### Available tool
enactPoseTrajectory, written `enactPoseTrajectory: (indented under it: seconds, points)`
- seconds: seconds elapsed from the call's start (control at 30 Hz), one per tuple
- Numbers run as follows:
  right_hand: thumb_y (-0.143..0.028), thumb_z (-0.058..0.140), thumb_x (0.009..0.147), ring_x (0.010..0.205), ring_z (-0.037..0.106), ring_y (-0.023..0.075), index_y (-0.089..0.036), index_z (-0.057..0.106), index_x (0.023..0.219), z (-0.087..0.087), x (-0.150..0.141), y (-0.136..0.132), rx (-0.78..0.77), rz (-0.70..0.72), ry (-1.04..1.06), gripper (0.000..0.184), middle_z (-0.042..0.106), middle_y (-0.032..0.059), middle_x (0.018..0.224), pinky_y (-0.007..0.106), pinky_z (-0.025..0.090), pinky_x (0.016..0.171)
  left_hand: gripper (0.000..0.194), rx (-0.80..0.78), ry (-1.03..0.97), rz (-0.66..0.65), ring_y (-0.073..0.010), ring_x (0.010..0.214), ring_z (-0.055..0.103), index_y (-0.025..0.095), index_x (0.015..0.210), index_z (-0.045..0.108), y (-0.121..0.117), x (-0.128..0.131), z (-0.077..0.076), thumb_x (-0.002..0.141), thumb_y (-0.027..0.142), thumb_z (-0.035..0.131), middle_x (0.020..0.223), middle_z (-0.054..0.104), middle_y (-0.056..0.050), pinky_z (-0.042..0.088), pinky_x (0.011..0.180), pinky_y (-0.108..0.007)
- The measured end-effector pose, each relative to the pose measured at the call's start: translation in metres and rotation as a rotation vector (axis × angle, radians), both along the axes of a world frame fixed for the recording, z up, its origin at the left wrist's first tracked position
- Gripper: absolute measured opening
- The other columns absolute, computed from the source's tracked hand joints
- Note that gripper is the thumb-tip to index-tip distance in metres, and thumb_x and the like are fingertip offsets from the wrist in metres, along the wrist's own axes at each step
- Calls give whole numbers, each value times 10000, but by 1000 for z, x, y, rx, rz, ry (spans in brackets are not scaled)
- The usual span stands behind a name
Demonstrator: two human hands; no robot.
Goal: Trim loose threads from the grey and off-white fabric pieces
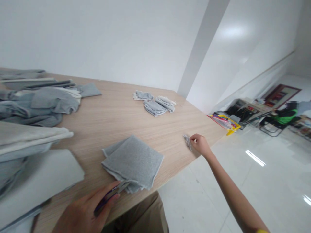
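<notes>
My left hand (85,207) is closed around a pair of thread snips (109,197) with a dark purple handle. Its metal blades lie at the near edge of a folded grey cloth piece (136,158) on the table. Out to the right, my right hand (199,144) has its fingers pinched together at a small heap of grey thread scraps (187,141) near the table edge. Whether a scrap is between those fingers is too small to make out.
Grey and white cloth piles (43,103) cover the table's left side. Several folded cloth pieces (155,106) lie farther back. A yellow tray (229,123) holding coloured items stands by the far right edge. A person in green and black (283,116) sits in the background.
</notes>
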State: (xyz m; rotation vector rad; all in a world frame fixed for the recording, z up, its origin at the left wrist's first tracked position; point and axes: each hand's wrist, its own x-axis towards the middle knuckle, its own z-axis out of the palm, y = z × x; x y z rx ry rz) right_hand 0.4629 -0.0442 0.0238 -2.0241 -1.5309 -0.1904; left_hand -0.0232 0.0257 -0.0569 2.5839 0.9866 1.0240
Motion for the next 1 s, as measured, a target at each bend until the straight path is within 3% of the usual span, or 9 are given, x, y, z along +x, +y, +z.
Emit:
enactPoseTrajectory:
  seconds: [0.27, 0.47, 0.6, 0.73, 0.87, 1.0]
  points:
    - [-53, 501, 781, 840, 712, 218, -198, 771, 890, 6, 15, 0, -174, -58, -167, 326, 780, 83, 902, 294, 497, 801, 345, 37, 70, -28, -158, 772, 750, 344, 1202, 589, 0, -1, 5, 938, 554, 518, 1008, 777, 71, 603, 746, -225]
    - [-218, 605, 846, 930, 709, 255, -202, 766, 903, 8, 20, -2, -220, -35, -226, 171, 773, 98, 991, 340, 507, 868, 308, 68, 35, -63, -144, 788, 752, 328, 1170, 605, -1, 1, 15, 949, 524, 515, 976, 782, 68, 598, 748, -194]
    - [-146, 635, 801, 1002, 674, 253, -191, 747, 758, 9, 24, 2, -256, 50, -258, 129, 747, 109, 1061, 341, 486, 915, 304, 73, 41, -62, -144, 802, 753, 326, 1167, 603, -2, 2, 18, 951, 519, 509, 978, 781, 67, 600, 738, -193]
    - [-133, 605, 819, 922, 664, 221, -182, 738, 813, 15, 26, 6, -256, 114, -267, 142, 734, 99, 981, 321, 484, 883, 310, 70, 45, -54, -148, 808, 754, 338, 1177, 608, -1, 2, 16, 940, 521, 527, 984, 782, 73, 603, 738, -196]
    - [-222, 609, 851, 827, 654, 216, -171, 692, 714, 18, 28, 9, -256, 141, -251, 167, 718, 100, 836, 315, 486, 827, 319, 54, 22, -61, -159, 800, 756, 326, 1155, 637, -1, 2, 17, 928, 530, 541, 981, 785, 62, 606, 745, -205]
    - [-91, 588, 772, 772, 662, 191, -164, 709, 768, 16, 29, 12, -272, 173, -195, 142, 730, 78, 804, 275, 496, 766, 322, 20, 31, -60, -166, 813, 757, 321, 1151, 650, -1, 3, 20, 911, 523, 576, 987, 785, 61, 609, 734, -207]
